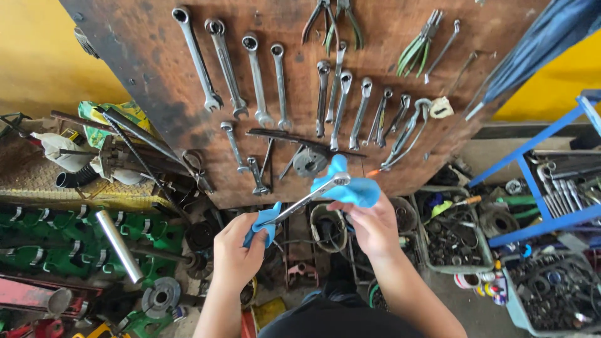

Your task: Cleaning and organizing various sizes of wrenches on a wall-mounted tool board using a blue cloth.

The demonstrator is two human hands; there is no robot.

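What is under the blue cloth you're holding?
A combination wrench runs through the blue cloth, its ring end showing on top. The left hand and right hand grip the cloth; the wrench's lower end is covered.

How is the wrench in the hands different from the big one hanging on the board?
The held wrench lies slanted, gripped in a blue cloth by both hands; the top-left wrench hangs bare on the board. The hanging one looks longer. Both are silvery metal with a ring end.

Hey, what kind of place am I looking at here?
Most likely a mechanic's workshop. Rows of spanners and pliers hang on a wooden tool board, and a crate of metal parts sits on the floor. The hands hold a wrench wrapped in blue cloth.
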